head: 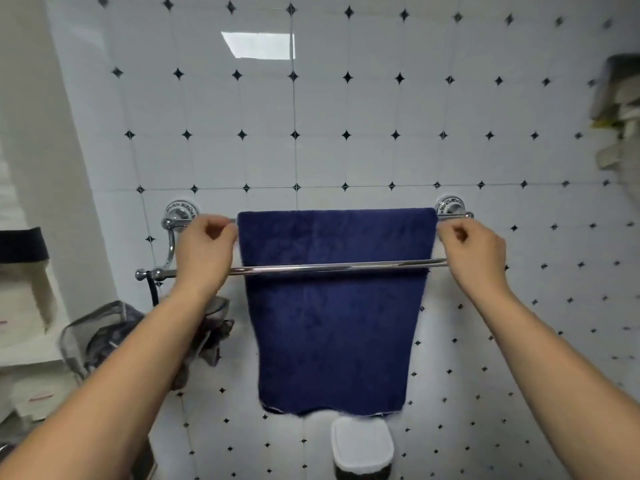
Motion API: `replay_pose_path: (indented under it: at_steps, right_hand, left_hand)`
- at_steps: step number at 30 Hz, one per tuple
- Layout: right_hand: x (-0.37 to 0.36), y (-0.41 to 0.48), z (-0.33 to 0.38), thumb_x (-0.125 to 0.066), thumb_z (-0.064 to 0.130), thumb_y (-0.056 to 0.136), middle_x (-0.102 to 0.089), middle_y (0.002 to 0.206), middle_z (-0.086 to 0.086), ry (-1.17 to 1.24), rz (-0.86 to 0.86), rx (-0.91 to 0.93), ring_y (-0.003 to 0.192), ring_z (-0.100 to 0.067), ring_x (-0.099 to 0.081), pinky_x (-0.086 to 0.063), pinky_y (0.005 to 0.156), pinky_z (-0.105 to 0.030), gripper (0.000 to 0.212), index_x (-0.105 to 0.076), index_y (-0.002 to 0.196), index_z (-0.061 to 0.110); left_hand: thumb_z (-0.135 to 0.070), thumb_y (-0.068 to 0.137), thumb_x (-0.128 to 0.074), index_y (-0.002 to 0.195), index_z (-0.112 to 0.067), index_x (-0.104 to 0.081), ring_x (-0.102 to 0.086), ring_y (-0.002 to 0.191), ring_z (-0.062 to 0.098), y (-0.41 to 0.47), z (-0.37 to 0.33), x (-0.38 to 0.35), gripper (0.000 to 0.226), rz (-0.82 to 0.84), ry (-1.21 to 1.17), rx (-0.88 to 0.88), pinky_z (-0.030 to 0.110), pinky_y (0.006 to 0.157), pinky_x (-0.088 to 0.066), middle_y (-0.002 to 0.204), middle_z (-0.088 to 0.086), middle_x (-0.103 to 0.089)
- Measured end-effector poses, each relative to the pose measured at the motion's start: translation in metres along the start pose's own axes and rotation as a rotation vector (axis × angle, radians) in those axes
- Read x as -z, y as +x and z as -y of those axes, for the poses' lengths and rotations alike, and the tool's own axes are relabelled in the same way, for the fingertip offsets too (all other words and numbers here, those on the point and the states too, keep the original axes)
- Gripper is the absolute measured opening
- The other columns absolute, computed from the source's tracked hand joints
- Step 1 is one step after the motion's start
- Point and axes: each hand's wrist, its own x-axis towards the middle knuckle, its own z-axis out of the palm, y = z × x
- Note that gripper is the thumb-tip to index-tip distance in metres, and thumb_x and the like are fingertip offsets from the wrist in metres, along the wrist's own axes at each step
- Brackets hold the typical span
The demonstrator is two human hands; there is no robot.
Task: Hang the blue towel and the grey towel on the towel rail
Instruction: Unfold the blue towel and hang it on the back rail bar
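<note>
Blue towel (332, 323) draped over towel rail (311, 269) back bar, long axis vertical.

White wall tiles (346, 105) with small black diamond insets fill the background, with a bright rectangular reflection (258, 45) high on them. A transparent pouch (100, 337) with dark contents sits low on the left, beside white boxes (24, 306). A white-lidded container (362, 441) stands at bottom centre. Blurred items (620, 109) crowd the right edge.

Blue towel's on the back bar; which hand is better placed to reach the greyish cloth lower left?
Left hand, probably: the greyish cloth hangs under that forearm, below the towel rail at its left end. The right hand is at the far corner of the blue towel.
</note>
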Motion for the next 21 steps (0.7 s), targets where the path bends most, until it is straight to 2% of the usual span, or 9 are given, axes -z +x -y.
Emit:
replay_pose_path:
  at_steps: [2,6,8,10,12,15,17,19,21]
  right_hand:
    - [-0.006,0.031,0.008,-0.058,0.031,0.085,-0.069,0.074,-0.012,-0.083,0.088,-0.072,0.076,-0.031,-0.060,-0.049,0.071,-0.038,0.030,-0.068,0.076,0.004]
    - [-0.024,0.055,0.002,-0.066,0.021,0.083,-0.067,0.077,-0.003,0.175,0.369,-0.357,0.063,-0.014,-0.066,-0.045,0.047,-0.018,0.011,-0.062,0.081,0.011]
    - [-0.028,0.058,-0.003,-0.068,0.018,0.086,-0.070,0.079,0.000,0.325,0.385,-0.446,0.056,-0.008,-0.066,-0.041,0.040,-0.013,0.007,-0.063,0.091,0.015]
    - [-0.027,0.061,-0.005,-0.068,0.020,0.088,-0.073,0.069,0.003,0.383,0.397,-0.478,0.050,-0.007,-0.067,-0.041,0.037,-0.012,0.006,-0.065,0.091,0.016]
    - [-0.026,0.064,-0.008,-0.068,0.020,0.089,-0.073,0.064,0.003,0.444,0.418,-0.524,0.044,-0.006,-0.066,-0.047,0.038,-0.015,0.007,-0.064,0.087,0.015]
    - [-0.024,0.068,-0.009,-0.070,0.024,0.088,-0.070,0.074,-0.002,0.458,0.405,-0.574,0.043,-0.010,-0.065,-0.055,0.046,-0.024,0.016,-0.063,0.098,0.013]
    - [-0.024,0.071,-0.012,-0.071,0.023,0.087,-0.070,0.073,-0.002,0.458,0.400,-0.559,0.042,-0.009,-0.064,-0.055,0.046,-0.024,0.022,-0.063,0.103,0.011]
    - [-0.024,0.073,-0.016,-0.073,0.022,0.085,-0.071,0.077,-0.002,0.425,0.417,-0.511,0.048,-0.008,-0.065,-0.052,0.046,-0.021,0.020,-0.067,0.101,0.010]
    - [-0.022,0.075,-0.021,-0.073,0.023,0.084,-0.071,0.079,0.000,0.360,0.453,-0.457,0.060,-0.011,-0.064,-0.051,0.062,-0.024,0.012,-0.070,0.089,0.013]
  left_hand:
    - [-0.020,0.085,-0.065,0.106,-0.015,-0.060,-0.056,0.087,0.019,0.027,-0.002,-0.011,0.022,0.073,0.087,0.066,0.030,0.082,-0.045,0.092,0.000,-0.062]
    - [-0.010,0.082,-0.066,0.073,-0.012,-0.050,-0.035,0.066,0.020,0.045,0.001,-0.029,0.019,0.284,0.028,0.185,0.030,0.054,-0.025,0.071,0.008,-0.039]
    - [-0.008,0.080,-0.069,0.064,-0.014,-0.048,-0.041,0.060,0.019,0.047,0.004,-0.031,0.028,0.233,-0.057,0.273,0.028,0.056,-0.033,0.066,0.006,-0.045]
    - [-0.006,0.080,-0.072,0.075,-0.011,-0.060,-0.057,0.066,0.019,0.047,0.004,-0.033,0.014,0.211,-0.190,0.396,0.028,0.059,-0.046,0.076,0.005,-0.062]
    - [-0.006,0.080,-0.073,0.082,-0.009,-0.063,-0.064,0.067,0.019,0.046,0.004,-0.035,0.010,0.220,-0.240,0.477,0.026,0.050,-0.052,0.080,0.005,-0.067]
    - [-0.010,0.083,-0.073,0.082,-0.009,-0.061,-0.066,0.049,0.014,0.047,0.002,-0.033,0.011,0.260,-0.295,0.564,0.022,0.036,-0.049,0.068,0.003,-0.068]
    - [-0.014,0.081,-0.075,0.084,-0.010,-0.063,-0.066,0.044,0.012,0.049,0.000,-0.032,0.013,0.297,-0.260,0.574,0.023,0.037,-0.049,0.068,0.002,-0.070]
    - [-0.016,0.077,-0.079,0.089,-0.011,-0.067,-0.068,0.057,0.015,0.050,0.003,-0.032,0.017,0.323,-0.185,0.549,0.023,0.043,-0.051,0.080,0.003,-0.071]
    - [-0.014,0.075,-0.080,0.090,-0.011,-0.069,-0.069,0.065,0.018,0.051,0.006,-0.034,0.018,0.314,-0.134,0.504,0.024,0.047,-0.053,0.082,0.004,-0.073]
